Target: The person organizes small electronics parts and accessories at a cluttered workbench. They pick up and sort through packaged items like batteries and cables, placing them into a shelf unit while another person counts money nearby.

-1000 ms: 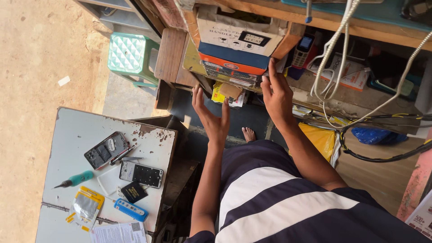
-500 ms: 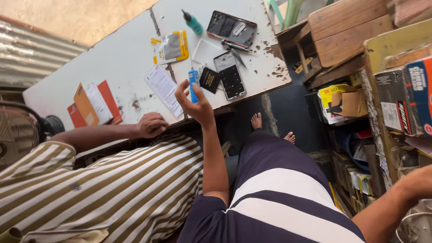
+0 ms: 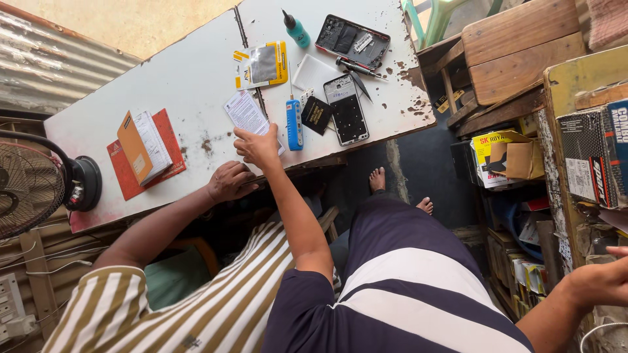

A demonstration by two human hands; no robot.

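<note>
White-painted table [image 3: 196, 72], chipped and stained, fills the upper half of the frame. The person's left hand [image 3: 258, 147] lies at the table's near edge, centre of frame, with its knuckles bent and fingertips pressed on the lower end of a printed paper slip [image 3: 245, 111]; whether it pinches the slip or only rests on it cannot be told. Just right of that hand stands a blue bar-shaped tool [image 3: 294, 124], then a small black card [image 3: 317, 115] and a phone [image 3: 347, 110] lying flat. Above these are a yellow packet [image 3: 261, 64], a teal bottle [image 3: 296, 30] and an opened phone shell [image 3: 353, 42].

The right hand [image 3: 598, 281] sits at the lower right edge of the frame near cardboard boxes [image 3: 589, 157]; its fingers are cut off by the frame, so their state cannot be told.

A co-worker's hand [image 3: 229, 182], on a striped sleeve, rests loosely closed at the table edge, just below and left of the left hand. An orange booklet [image 3: 140, 147] lies centre left, a fan [image 3: 29, 189] at the far left.
</note>
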